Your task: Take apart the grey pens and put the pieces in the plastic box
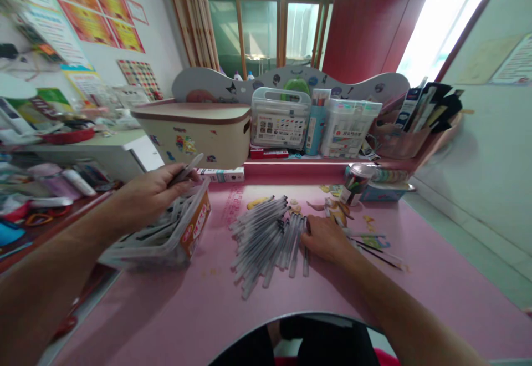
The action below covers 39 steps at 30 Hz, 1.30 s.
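My left hand (pixel 168 184) is closed on a pen that points up to the right, above a clear plastic box (pixel 168 244). Inside the box lie several more pens, and an orange-brown label (pixel 198 224) covers its near right end. A fanned-out pile of clear-barrelled pens (pixel 261 238) with dark tips lies on the pink desk (pixel 233 310). At the pile's right edge my right hand (pixel 326 237) rests low over the desk, fingers closed on the top of a pen (pixel 306 260) lying there. To its right are a few thin dark sticks or pens (pixel 380 255).
A lidded cream storage bin (pixel 199 133), a clear marker case (pixel 280 119), another marker box (pixel 349 127) and a pen holder (pixel 405 138) line the back shelf. A can (pixel 356 183) stands at the desk's back right. Cluttered items, including a pink bottle (pixel 54 180), sit at the left.
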Each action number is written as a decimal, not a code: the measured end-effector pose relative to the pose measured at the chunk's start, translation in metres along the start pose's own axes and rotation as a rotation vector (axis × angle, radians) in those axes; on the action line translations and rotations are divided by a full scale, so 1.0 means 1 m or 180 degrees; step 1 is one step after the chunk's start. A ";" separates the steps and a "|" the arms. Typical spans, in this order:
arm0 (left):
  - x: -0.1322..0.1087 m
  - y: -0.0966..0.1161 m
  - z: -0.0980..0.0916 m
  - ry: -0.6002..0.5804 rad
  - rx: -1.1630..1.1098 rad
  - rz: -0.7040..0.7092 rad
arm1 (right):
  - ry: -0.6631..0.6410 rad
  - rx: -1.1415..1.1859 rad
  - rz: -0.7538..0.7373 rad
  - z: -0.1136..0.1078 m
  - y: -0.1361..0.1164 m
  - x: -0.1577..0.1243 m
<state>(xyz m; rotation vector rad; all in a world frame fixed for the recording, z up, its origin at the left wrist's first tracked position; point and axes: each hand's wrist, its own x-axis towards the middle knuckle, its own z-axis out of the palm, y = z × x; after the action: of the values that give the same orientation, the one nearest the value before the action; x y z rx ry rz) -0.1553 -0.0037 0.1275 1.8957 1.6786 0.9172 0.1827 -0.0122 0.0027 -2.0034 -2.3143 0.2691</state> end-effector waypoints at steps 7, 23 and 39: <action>0.041 -0.054 -0.028 -0.0217 0.1132 0.0411 | -0.0083 0.0052 0.0013 -0.002 0.000 0.000; 0.023 -0.039 -0.012 0.0325 0.1232 0.0562 | -0.0155 -0.0069 0.0189 -0.001 0.003 0.002; -0.033 0.070 0.186 -0.0613 -0.3392 -0.0811 | 0.0245 0.3604 -0.0703 -0.003 -0.001 0.002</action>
<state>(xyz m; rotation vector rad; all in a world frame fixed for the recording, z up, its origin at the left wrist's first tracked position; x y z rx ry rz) 0.0269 -0.0293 0.0442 0.9776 0.9402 1.1438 0.1823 -0.0098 0.0056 -1.1361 -1.6347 1.1279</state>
